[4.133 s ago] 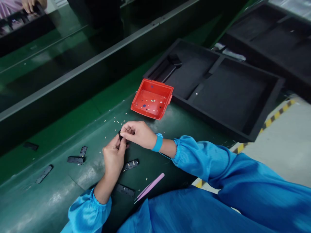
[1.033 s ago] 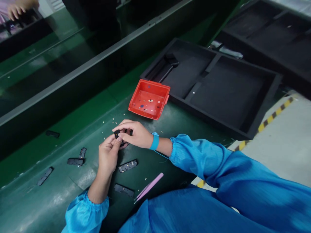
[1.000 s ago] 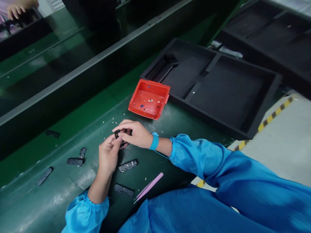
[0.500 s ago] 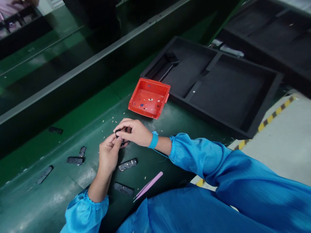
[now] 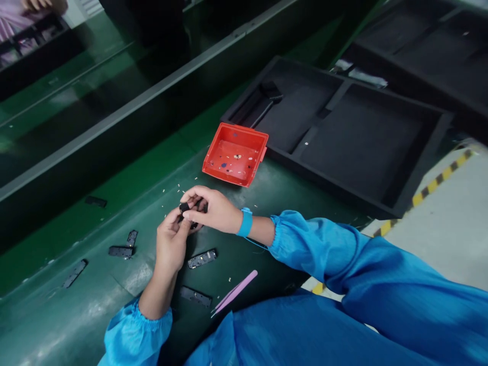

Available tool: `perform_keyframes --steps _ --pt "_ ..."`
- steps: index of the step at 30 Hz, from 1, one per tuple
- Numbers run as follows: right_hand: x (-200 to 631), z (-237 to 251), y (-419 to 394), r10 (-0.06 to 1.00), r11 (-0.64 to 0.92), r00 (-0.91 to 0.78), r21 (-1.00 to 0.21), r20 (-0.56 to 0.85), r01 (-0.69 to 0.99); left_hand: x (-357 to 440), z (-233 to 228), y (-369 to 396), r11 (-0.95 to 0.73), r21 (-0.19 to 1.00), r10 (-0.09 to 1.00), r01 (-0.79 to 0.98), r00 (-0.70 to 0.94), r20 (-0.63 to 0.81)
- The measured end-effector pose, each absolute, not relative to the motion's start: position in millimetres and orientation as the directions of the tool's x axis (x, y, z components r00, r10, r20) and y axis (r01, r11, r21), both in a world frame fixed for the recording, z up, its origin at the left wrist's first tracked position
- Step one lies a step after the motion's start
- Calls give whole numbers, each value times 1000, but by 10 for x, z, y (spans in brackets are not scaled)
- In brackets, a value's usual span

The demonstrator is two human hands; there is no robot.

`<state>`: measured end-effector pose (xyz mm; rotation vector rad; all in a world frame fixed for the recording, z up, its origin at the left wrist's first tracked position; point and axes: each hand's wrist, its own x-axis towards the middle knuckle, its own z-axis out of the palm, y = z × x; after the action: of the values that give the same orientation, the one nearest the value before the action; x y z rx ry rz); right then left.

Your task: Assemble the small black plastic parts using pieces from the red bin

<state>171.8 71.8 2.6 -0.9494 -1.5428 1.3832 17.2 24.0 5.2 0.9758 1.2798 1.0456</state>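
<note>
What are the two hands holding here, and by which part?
Both hands pinch one small black part: the left hand grips its lower end, the right hand its upper end. Fingers hide most of it.

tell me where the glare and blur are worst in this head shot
Head view: glare streaks the green bench top near the left sleeve and the dark belt surface behind; the small black part pinched between left hand and right hand is too soft to identify; edges look stretched.

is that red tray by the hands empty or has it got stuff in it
Nearly empty. The red tray sits upright on the green table, and only a few tiny specks lie scattered on its floor; what they are cannot be told.
</note>
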Motion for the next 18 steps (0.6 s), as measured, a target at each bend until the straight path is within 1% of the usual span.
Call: perform_keyframes --steps 2,4,6,9,11,13,14,15,16,18 --pt "1725 50 668 936 221 -297 -973 190 73 152 58 254 303 942 951 -144 -20 -309" --pt "1733 69 611 909 368 -277 -911 312 184 139 62 266 323 929 941 -180 -40 -335" --pt "1740 76 560 850 506 -331 -811 411 293 142 63 267 305 933 943 -194 -75 -324" --pt "1758 76 503 769 628 -445 -674 460 389 144 86 234 258 953 951 -160 -133 -280" --pt "1787 96 471 757 643 -484 -631 439 435 102 143 185 268 961 954 -67 -123 -274" --pt "1833 150 428 759 635 -530 -612 379 471 0 239 116 259 962 963 90 -95 -251" --pt "1859 187 399 744 642 -578 -601 336 476 -69 294 72 228 956 973 186 -75 -218" --pt "1884 227 364 707 664 -645 -584 290 467 -141 348 21 178 940 984 290 -39 -174" --pt "1904 265 324 648 703 -721 -557 245 443 -207 394 -38 112 912 992 395 17 -129" --pt "1924 321 235 496 794 -853 -483 162 370 -293 446 -182 -38 815 980 578 181 -83"
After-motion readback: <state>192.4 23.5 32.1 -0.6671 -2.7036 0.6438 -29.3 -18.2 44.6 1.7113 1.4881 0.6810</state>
